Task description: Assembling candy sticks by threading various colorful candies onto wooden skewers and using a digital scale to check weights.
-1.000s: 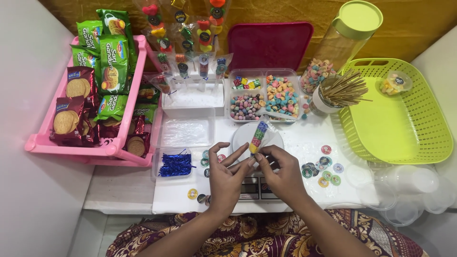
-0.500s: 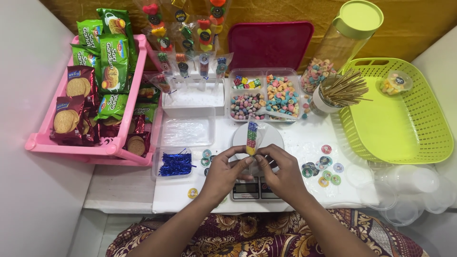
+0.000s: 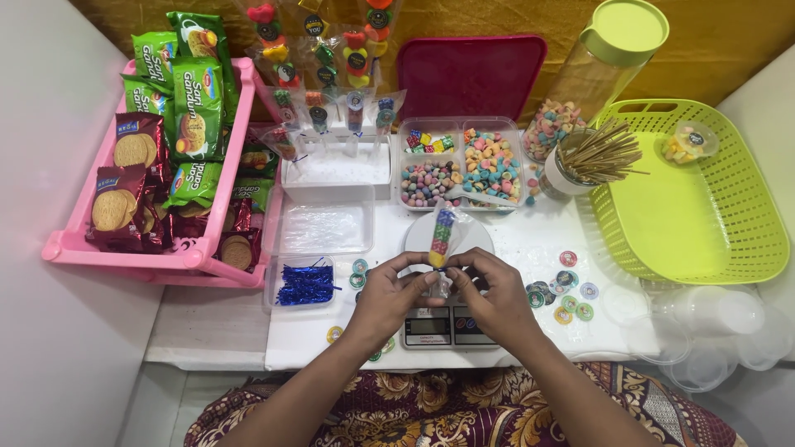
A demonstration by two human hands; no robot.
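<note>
At table centre: a narrow clear packet of stacked coloured candies [image 3: 441, 236] is held upright over the round white pan of a small digital kitchen scale [image 3: 448, 310], its lower end pinched between both hands.
Left hand [image 3: 387, 291]: closed narrowly on the packet's bottom, thumb and forefinger gripping the gathered plastic from the left.
Right hand [image 3: 489, 290]: likewise closed in a fine pinch on the same gathered end, from the right; fingertips of both hands nearly meet.
Step in hand: judged to be the closing or twisting of the packet's open end.
Doing it well: the packet is best kept upright so that the candy column is not spilled; the plastic is best gathered tight just below the lowest candy, and the twist made with one hand while the other is kept fixed.
Close at left: a clear shallow tray of shiny blue twist ties [image 3: 305, 284], near the left hand but apart from it.
Beyond the scale: a clear divided box of mixed coloured candies [image 3: 460, 165].
At right: round printed stickers [image 3: 563, 290] scattered on the white tabletop, and a lime-green plastic basket [image 3: 729, 223].
At left: a pink plastic crate of biscuit packets [image 3: 207, 248].
</note>
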